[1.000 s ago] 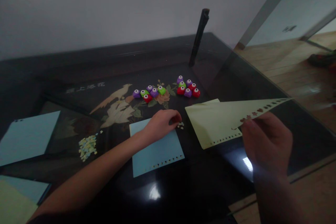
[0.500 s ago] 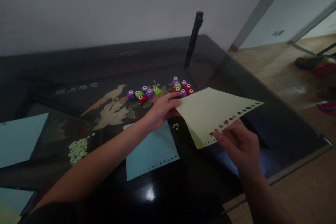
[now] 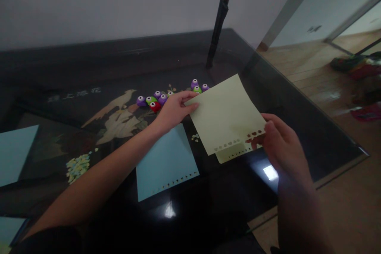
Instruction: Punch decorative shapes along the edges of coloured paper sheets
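Note:
A pale yellow sheet (image 3: 224, 113) with a row of punched shapes along its near edge is held above the dark table. My left hand (image 3: 176, 108) pinches its upper left corner. At its right side my right hand (image 3: 278, 137) grips the lower right corner. Another yellow sheet (image 3: 226, 155) with punched holes shows beneath it. A light blue sheet (image 3: 166, 162), punched along its near edge, lies on the table below my left hand. Several small cut-out pieces (image 3: 195, 138) lie between the blue and yellow sheets.
Several purple, green and red eye-topped punches (image 3: 154, 106) stand behind my left hand. A pile of paper cut-outs (image 3: 77, 167) lies left of my left forearm. More blue sheets (image 3: 16, 152) are at the far left. A black post (image 3: 218, 31) rises near the table's back (image 3: 104, 43).
The held yellow sheet has turned and flattened toward the camera, uncovering part of the sheet beneath. My right hand has moved from its near edge to its right corner. The view has shifted slightly.

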Available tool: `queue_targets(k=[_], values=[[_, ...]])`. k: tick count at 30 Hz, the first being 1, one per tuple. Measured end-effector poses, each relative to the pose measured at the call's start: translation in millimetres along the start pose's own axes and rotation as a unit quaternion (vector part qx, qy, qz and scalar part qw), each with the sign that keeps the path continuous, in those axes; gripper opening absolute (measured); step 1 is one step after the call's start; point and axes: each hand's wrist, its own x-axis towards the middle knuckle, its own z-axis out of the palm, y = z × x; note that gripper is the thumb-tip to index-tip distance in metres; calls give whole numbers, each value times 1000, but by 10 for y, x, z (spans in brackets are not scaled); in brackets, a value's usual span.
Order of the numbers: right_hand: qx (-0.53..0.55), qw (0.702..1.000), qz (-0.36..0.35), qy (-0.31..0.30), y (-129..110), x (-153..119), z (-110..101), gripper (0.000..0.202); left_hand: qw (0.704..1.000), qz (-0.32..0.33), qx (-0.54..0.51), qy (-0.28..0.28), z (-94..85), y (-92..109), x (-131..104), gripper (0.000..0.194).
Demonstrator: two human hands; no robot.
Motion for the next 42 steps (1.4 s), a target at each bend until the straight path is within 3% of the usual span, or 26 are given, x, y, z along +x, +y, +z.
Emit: queue_targets(k=[6,10,17,28,42], values=[[-65,994,-15,88,-42,26,-86,30,996,43,76,-25,102,79,71,26],[-112,986,-30,117,-25,8,-169,35,975,86,197,-52,210,109,139,27],[-276,957,0,89,166,-34,-300,36,926,90,347,-114,359,-17,176,30],[-391,918,11,72,275,-22,-308,38,910,98,385,-117,395,-175,183,25],[-468,881,-46,49,410,24,-346,36,884,119,434,-126,397,-248,164,25]])
